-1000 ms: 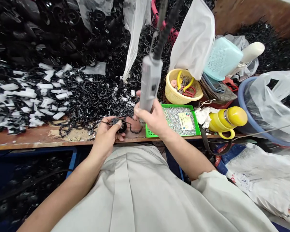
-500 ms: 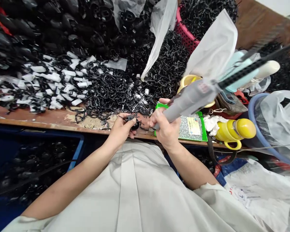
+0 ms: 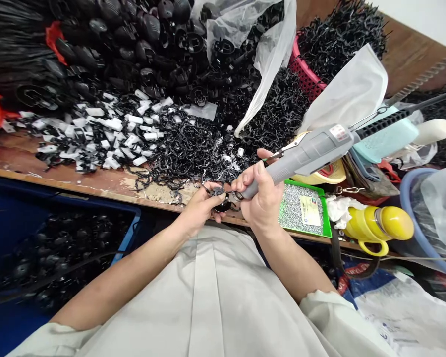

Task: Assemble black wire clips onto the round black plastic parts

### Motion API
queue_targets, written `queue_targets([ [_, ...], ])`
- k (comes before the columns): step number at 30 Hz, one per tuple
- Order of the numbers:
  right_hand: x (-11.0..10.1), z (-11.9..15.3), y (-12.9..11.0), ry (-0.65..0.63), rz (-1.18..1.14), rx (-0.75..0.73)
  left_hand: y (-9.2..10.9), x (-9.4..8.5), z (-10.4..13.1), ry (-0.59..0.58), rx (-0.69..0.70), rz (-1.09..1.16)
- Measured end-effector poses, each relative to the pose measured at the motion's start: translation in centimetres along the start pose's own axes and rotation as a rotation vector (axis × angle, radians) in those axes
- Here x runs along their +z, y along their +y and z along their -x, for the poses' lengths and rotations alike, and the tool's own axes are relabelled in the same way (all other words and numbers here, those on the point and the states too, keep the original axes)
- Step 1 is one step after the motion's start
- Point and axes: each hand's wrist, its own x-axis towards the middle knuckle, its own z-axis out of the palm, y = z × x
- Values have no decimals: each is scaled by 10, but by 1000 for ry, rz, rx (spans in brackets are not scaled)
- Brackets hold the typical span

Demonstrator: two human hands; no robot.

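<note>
My right hand [image 3: 262, 196] is wrapped round a grey electric screwdriver [image 3: 305, 151], which slants down to the left with its cable running off to the upper right. The screwdriver's tip meets a small round black plastic part [image 3: 223, 202]. My left hand [image 3: 202, 206] pinches that part between thumb and fingers at the table's front edge. Just right of my right hand lies a green tray [image 3: 325, 213] full of small silvery screws, with a yellow label on them. Thin black plastic pieces [image 3: 186, 148] are heaped behind my left hand.
White-and-black pieces [image 3: 111, 126] lie at left, with black shells [image 3: 141, 34] behind. A pink basket [image 3: 306, 74] of black pieces stands at back right. A yellow flask [image 3: 382, 223] and a blue tub [image 3: 412, 198] are at right. A blue bin [image 3: 128, 233] of black parts sits below left.
The screwdriver has come down and left, and its tip now meets the black part in my left hand. The whole view has shifted, so the surroundings appear farther right and lower.
</note>
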Motion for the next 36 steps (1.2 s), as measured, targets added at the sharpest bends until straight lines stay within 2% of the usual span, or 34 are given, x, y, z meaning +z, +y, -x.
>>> queue_targets([
  [16,-1,-1,7,32,76,6,1,-6,-2,-31,-1,59],
  [25,-3,1,7,-2,10,-14,-2,-5,-2,-12,35,-14],
  [36,-4,2,0,15,82,-35,-6,-5,-4,15,70,-102],
])
